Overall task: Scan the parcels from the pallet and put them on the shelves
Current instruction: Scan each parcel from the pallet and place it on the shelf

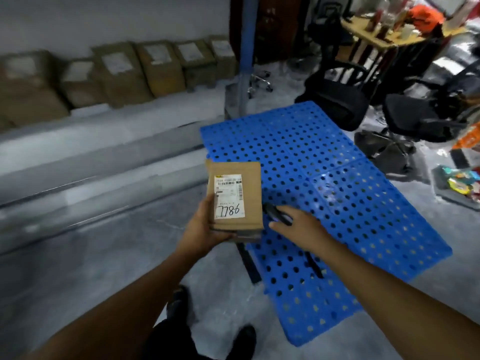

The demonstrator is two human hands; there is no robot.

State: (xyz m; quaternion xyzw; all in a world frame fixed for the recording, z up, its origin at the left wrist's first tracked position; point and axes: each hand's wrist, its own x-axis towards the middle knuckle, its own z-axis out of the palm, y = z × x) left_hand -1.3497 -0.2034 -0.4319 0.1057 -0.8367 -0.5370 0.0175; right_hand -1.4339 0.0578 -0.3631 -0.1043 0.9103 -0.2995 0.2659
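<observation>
**Labelled parcel held left of the scanner, shelf further left**

Nearest, a grey concrete floor [109, 281] is seen beneath both forearms. Just beyond, the flat brown cardboard parcel with a white label [252, 193] is held off the floor in the left grip [200, 227], whose thumb is pressed on the label's edge and whose fingers are curled under the near end. The parcel's long axis is pointed away from the body, label face up, the barcode lying at the far end of the label. Just to its right, the right grip [301, 229] is wrapped round a small dark object, judged to be the handheld scanner [275, 215], its nose close to the parcel's right edge and aimed to the left. The scan is judged to turn on this: the label lies up and to the left of the scanner, so a small turn to the left should be enough.

Beyond the hands, the blue perforated plastic pallet [324, 183] is laid on the floor. To the left, well apart, the long grey shelf [130, 120] is lined with a row of brown parcels [122, 74]; open floor lies between. Farthest right, black office chairs [345, 100] are crowded near the pallet's far edge.
</observation>
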